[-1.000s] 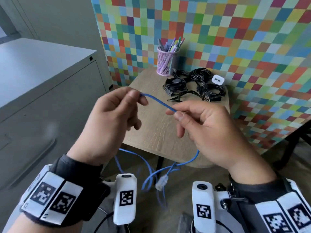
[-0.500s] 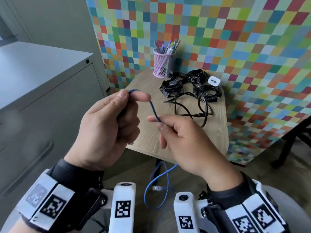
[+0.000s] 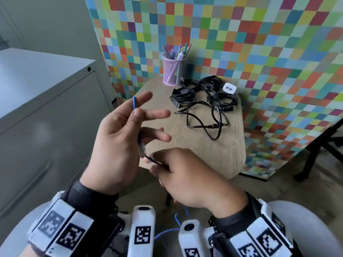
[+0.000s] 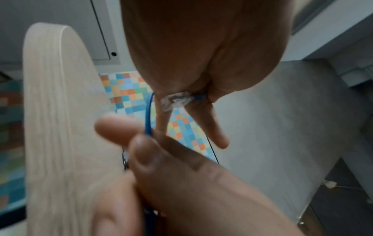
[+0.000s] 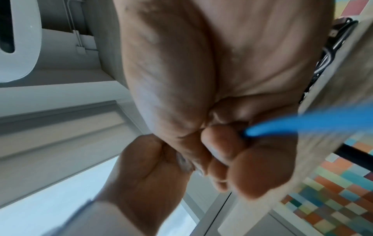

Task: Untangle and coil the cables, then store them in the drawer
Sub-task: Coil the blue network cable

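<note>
1. The left hand was raised with palm turned inward, its fingers spread and nearly straight, the thumb pressing the blue cable against the index finger
2. The right hand sat lower and just beside the left, back upward, fingers curled round the same cable
3. Both wrists wore dark cuffs with white marker blocks, forearms angled inward toward each other
</note>
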A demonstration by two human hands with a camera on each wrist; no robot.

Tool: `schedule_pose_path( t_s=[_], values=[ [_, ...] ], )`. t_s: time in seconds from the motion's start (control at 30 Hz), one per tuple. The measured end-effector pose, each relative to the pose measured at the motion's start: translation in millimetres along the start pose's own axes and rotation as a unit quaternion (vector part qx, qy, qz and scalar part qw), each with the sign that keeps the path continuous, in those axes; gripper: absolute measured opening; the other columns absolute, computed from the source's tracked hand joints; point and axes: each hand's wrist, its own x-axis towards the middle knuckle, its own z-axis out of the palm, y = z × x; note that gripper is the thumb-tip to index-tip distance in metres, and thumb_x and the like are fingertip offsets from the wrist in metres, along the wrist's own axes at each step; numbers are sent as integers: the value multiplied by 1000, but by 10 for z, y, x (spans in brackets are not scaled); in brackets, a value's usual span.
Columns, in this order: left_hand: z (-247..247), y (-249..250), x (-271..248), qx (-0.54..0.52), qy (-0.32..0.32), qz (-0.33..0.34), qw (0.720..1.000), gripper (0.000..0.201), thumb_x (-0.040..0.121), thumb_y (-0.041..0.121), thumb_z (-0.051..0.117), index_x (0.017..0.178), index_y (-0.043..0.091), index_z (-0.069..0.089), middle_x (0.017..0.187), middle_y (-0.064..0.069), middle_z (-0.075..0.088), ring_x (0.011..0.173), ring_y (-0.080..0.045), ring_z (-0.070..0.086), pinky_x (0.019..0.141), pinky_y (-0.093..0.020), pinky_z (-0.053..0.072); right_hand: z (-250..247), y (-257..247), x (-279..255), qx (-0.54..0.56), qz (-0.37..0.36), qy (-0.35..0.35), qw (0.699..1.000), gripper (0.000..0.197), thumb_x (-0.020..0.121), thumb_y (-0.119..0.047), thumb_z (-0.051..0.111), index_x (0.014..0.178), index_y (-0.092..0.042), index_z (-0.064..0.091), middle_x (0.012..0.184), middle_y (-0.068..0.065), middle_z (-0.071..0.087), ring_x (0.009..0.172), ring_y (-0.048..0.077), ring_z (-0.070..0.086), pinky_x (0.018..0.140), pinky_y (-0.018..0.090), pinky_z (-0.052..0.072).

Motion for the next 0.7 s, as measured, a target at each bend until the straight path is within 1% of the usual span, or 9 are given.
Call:
schedule_pose_path(
  t_s=[0.07,0.13,0.2,0.27,0.37,0.47,0.53,0.6,0.7],
  values=[
    [-64,-8,30,114,2,23,993,28,110,8,37,129,7,56,109,-13,75,78,-29,76,75,-39,60,-90,12,-18,46,20,4,999,17,107,-33,57,107,-29,73,66,-9,65,49,9,64,54,28,53],
    [-104,-30,37,228,-28,24,973,29,110,3,35,121,12,60,114,-9,73,93,-24,76,79,-36,61,-162,42,-28,15,6,29,999,14,103,-32,64,104,-27,77,74,-15,71,64,3,68,64,23,54],
    [-115,-29,9,332,-86,-36,939,33,110,7,35,119,25,61,105,5,77,81,-19,77,75,-38,62,-250,68,-58,-33,1,48,998,10,98,-32,69,98,-29,79,71,-19,67,69,-7,62,60,13,44],
    [-139,-10,-13,398,-146,-91,901,33,110,11,37,120,31,61,93,14,76,63,-17,74,67,-36,63,-358,85,-101,-67,3,63,996,7,93,-36,75,90,-32,79,66,-21,64,68,-8,60,59,12,42],
    [-164,24,-22,422,-215,-136,870,29,109,16,40,117,29,64,78,6,75,46,-7,58,51,-16,47,-497,96,-170,-65,-19,96,993,4,87,-36,79,83,-36,79,69,-17,68,66,2,61,56,16,43],
    [-106,20,-58,325,-273,-176,888,29,110,21,41,104,20,69,57,-5,64,43,-8,36,46,-15,32,-539,93,-182,-16,-73,148,986,7,89,-31,80,84,-35,81,74,-10,72,67,9,64,60,26,49],
    [-76,16,-74,227,-259,-187,920,34,105,28,42,95,22,74,47,-7,45,42,-13,28,44,-18,28,-537,120,-168,22,-108,169,979,11,92,-24,79,83,-30,82,72,-10,72,66,8,64,61,21,45],
    [-83,12,-66,156,-221,-176,947,41,98,34,41,90,16,77,46,-3,30,44,-17,19,43,-24,21,-539,185,-144,22,-135,197,971,15,96,-20,75,84,-26,83,71,-9,70,65,10,62,60,22,44],
    [-129,31,-34,68,-176,-184,965,46,95,39,42,74,9,70,51,1,23,45,-16,16,45,-29,15,-557,292,-103,59,-138,250,956,14,97,-15,74,97,-25,84,79,-24,73,77,-1,69,68,9,44]
  ],
)
